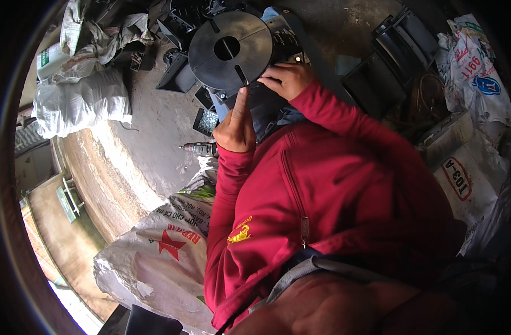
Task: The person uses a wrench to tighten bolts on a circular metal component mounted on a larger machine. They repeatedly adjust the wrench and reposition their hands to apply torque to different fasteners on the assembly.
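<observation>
A round, dark grey metal disc with a centre hole and two narrow slots is at the top middle, over a dark base. My left hand is at its near edge. The index finger is stretched out, its tip at the mouth of the near slot; the other fingers are curled with nothing seen in them. To the right, my right hand has its thumb and fingertips closed at the disc's rim. Whether a small part is also between those fingertips is hidden.
Black bins stand left of the disc, one small bin holding shiny small parts. A power driver lies by my left forearm. White sacks are at lower left and right. Large black bins stand at right.
</observation>
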`<action>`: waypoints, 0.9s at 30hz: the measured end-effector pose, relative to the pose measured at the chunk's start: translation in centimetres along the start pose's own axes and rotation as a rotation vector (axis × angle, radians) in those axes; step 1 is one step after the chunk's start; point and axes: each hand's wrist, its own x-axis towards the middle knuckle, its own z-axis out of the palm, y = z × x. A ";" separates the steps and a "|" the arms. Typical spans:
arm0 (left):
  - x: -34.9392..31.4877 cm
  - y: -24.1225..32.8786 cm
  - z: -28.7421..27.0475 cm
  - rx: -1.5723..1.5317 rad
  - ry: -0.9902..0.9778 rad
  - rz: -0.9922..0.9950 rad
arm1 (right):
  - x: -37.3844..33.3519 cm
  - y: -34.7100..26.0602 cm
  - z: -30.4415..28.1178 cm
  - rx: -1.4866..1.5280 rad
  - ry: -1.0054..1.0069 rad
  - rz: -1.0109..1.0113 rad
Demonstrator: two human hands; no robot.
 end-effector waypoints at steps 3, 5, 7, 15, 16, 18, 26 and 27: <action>-0.7 -1.4 1.9 0.130 -0.187 -0.142 | 0.0 -0.5 -0.2 0.023 0.014 0.002; -0.3 -1.0 0.5 0.121 -0.230 -0.158 | 0.1 -0.6 -0.3 -0.016 -0.006 0.004; 0.2 0.5 -0.2 -0.037 -0.116 -0.067 | 0.0 -0.1 -0.3 0.016 0.006 -0.002; -1.6 -0.6 0.3 0.106 -0.366 -0.328 | 0.2 -0.6 -0.4 0.019 0.011 -0.002; -1.1 -0.5 0.0 0.062 -0.355 -0.288 | 0.1 -0.6 -0.4 0.022 0.010 0.008; -0.1 0.3 -0.2 -0.132 -0.213 -0.148 | 0.1 -0.4 -0.1 0.027 0.036 0.006; -2.5 -3.3 4.2 0.059 0.098 -0.100 | 0.5 -0.4 0.5 -0.052 -0.047 -0.038; -2.3 -3.5 4.4 0.052 0.093 -0.125 | 0.4 -0.5 0.5 -0.044 -0.030 -0.044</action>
